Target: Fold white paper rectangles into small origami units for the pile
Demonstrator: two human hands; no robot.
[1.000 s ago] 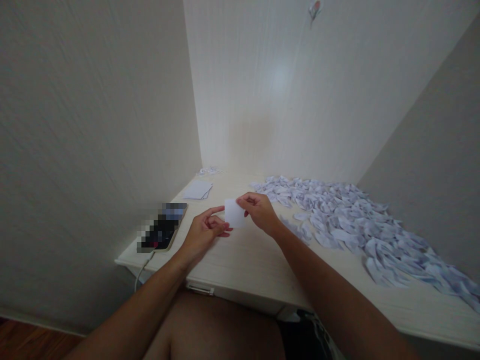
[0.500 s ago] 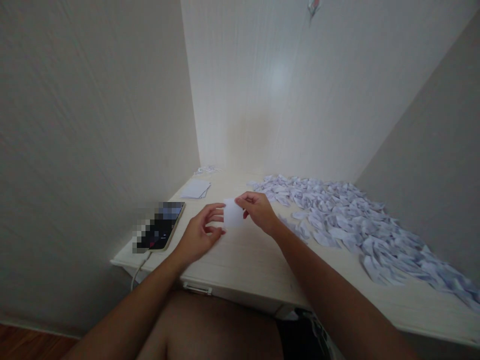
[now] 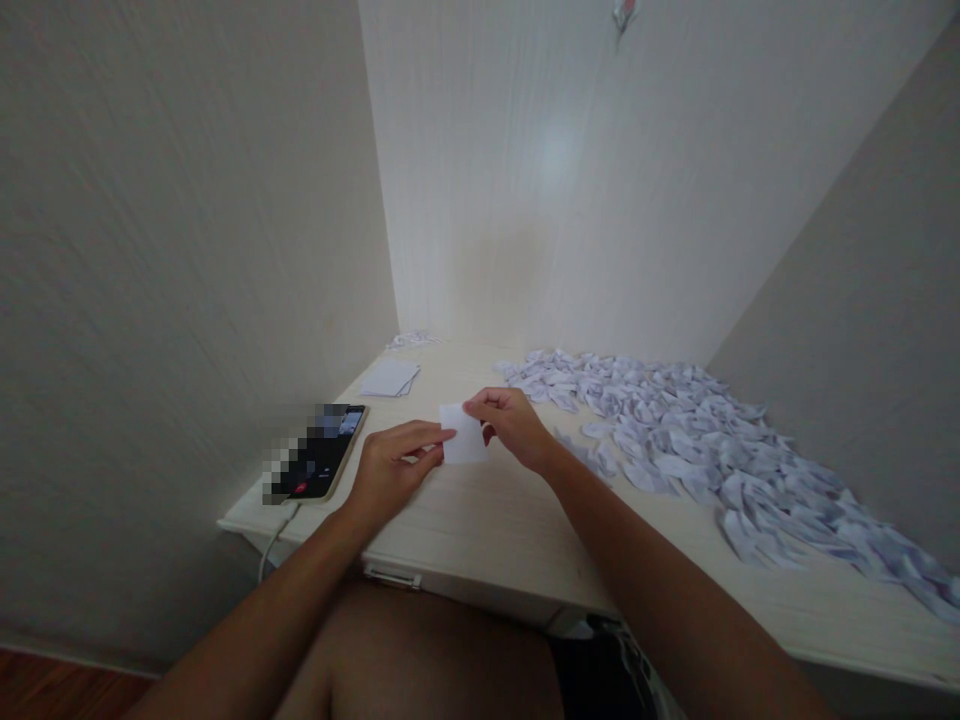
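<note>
A small white square of paper (image 3: 463,443) is between my two hands, just over the table. My right hand (image 3: 512,420) pinches its upper right corner between thumb and fingers. On the other side, my left hand (image 3: 397,462) has its fingers drawn together at the paper's left edge, one fingertip lying over the sheet and the thumb by the lower left corner. The paper looks flat, with no fold that I can make out.
Many folded white paper pieces (image 3: 675,440) are heaped along the right side of the table (image 3: 480,530). Toward the back left lies a stack of white paper squares (image 3: 388,378). A phone (image 3: 330,455) with a cable (image 3: 276,540) is near the left edge. Walls enclose the table.
My left hand's spread fingers have come together and closed on the paper's left edge. The paper has tilted slightly and shifted a little left and toward me; my right hand keeps its pinch.
</note>
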